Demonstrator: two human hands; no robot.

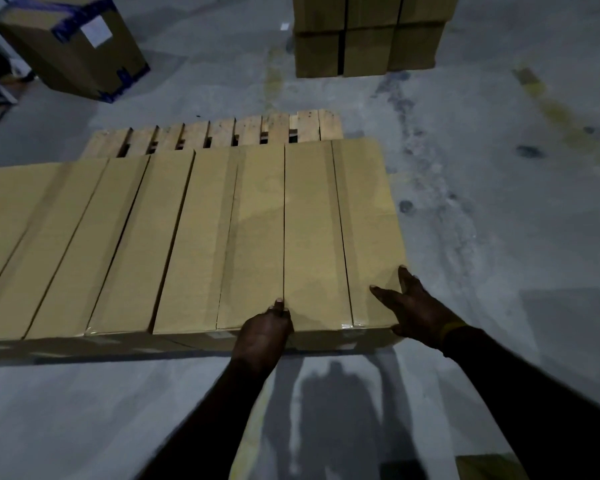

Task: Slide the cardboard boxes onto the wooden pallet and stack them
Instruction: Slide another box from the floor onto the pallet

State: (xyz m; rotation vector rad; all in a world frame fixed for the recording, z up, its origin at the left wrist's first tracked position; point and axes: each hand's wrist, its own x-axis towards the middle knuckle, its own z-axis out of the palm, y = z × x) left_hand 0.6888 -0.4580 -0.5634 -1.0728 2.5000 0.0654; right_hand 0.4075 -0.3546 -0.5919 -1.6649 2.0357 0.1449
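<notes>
Step in hand: we judge this to be the slide-on step; the row of boxes (187,237) is being seated on the pallet (222,133), and no second layer is started.
Boxes: long cardboard boxes lie flat, side by side, long axes running away from us. We count about 7 seams; the row runs past the left frame edge.
End box: the rightmost box (340,233) touches its neighbour along a straight seam. Its far right corner juts past the pallet's right end.
Pallet: only the far slats show, bare beyond the boxes; the rest is hidden under them.
Left hand: our left hand (265,332) grips the near end of the boxes at the seam, fingers curled over the top edge, palm on the end face.
Right hand: our right hand (416,306) lies flat at the end box's near right corner, fingers straight and spread, clasping nothing.
Other stock: a stack (371,36) stands on the floor (499,202) beyond; a taped carton (73,43) sits far left, well apart.
Next move: we judge it calls for a level push away from us with both hands, squaring the end box to the row.
Check: we cannot tell how far the near ends overhang the pallet; confirm before stacking.
</notes>
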